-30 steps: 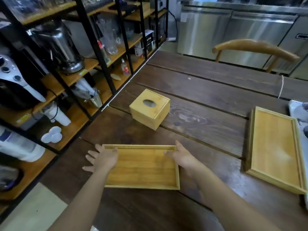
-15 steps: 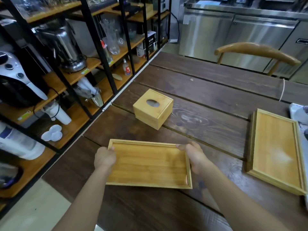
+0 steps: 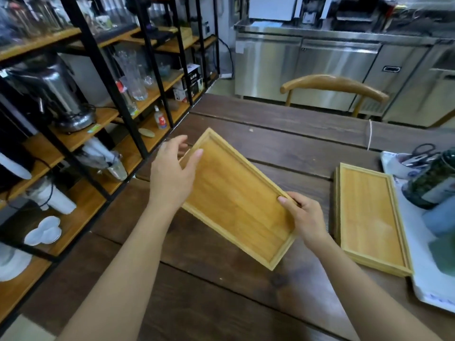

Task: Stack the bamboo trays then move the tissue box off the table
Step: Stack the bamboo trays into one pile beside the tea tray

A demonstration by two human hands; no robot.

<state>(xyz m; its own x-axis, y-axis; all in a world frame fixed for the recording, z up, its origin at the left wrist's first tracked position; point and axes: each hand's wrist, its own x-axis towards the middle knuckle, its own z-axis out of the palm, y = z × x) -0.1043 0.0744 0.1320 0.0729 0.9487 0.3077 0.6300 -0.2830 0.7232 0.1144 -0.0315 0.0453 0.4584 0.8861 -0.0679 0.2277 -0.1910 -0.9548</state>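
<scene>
A bamboo tray (image 3: 236, 198) hangs lifted above the dark wooden table (image 3: 283, 143), turned diagonally with one corner pointing away from me. My right hand (image 3: 305, 217) grips its right long edge, thumb over the rim. My left hand (image 3: 172, 173) rests against its left long edge near the far corner, fingers spread, thumb on the rim. A second bamboo tray (image 3: 369, 217) lies flat on the table at the right. The lifted tray and my left hand cover the spot where the tissue box stood; the box is hidden.
A black metal shelf rack (image 3: 98, 70) with appliances and glassware runs along the table's left side. A white tray (image 3: 430, 279) with a green jar (image 3: 433, 183) and a cup of scissors (image 3: 406, 163) sits at the right edge. A wooden chair (image 3: 334, 87) stands behind the table.
Both hands lifted the near tray off the table and rotated it diagonally. The head view tilted up, and the tissue box went out of sight behind the tray.
</scene>
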